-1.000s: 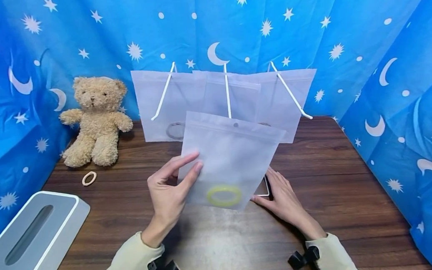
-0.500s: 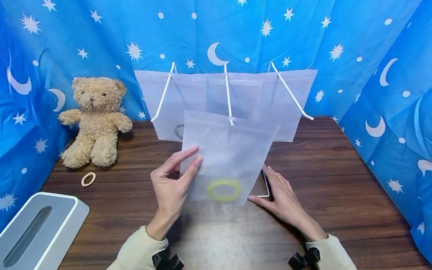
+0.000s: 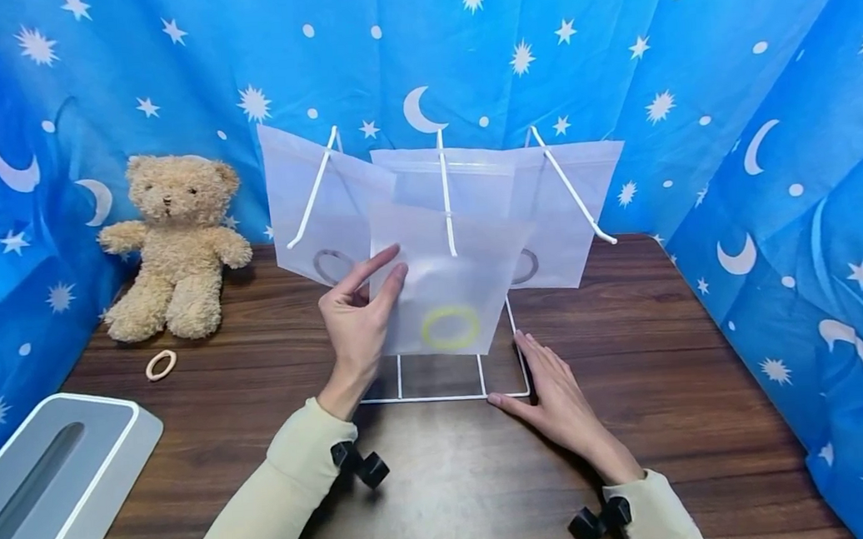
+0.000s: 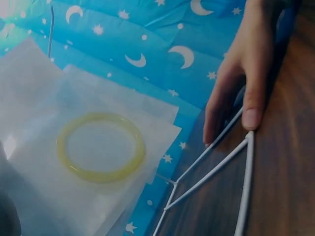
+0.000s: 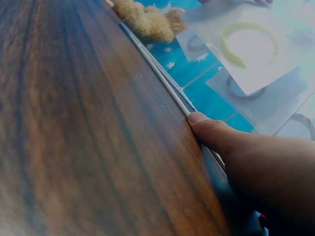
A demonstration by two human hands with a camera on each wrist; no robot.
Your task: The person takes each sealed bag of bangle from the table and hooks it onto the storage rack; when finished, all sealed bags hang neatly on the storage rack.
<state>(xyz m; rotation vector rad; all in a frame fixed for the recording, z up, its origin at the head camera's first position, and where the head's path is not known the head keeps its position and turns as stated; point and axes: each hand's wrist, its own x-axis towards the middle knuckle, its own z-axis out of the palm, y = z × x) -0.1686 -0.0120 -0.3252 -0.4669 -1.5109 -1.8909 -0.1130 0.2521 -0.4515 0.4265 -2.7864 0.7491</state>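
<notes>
My left hand [image 3: 356,329] pinches the left edge of a frosted zip bag [image 3: 421,283] between thumb and fingers. A yellow bangle [image 4: 98,177] shows through the bag's lower part. The bag is held up at the middle prong [image 3: 444,181] of a white wire display rack [image 3: 440,398], and the prong's tip shows in front of the bag's upper part. My right hand [image 3: 569,406] rests at the front right corner of the rack's base. Its thumb touches the front wire and its extended fingers lie along the side wire.
Frosted bags hang on the left [image 3: 291,196], middle [image 3: 401,161] and right [image 3: 576,184] prongs, with greyish rings in the outer two. A teddy bear [image 3: 174,237], a pale wooden ring [image 3: 151,368] and a grey-white tissue box [image 3: 107,459] are on the left. A starry blue curtain [image 3: 608,6] surrounds the table.
My left hand has carried the bag away from me to the middle prong, uncovering the rack's base. The left hanging bag has turned at an angle. My right hand stays on the base.
</notes>
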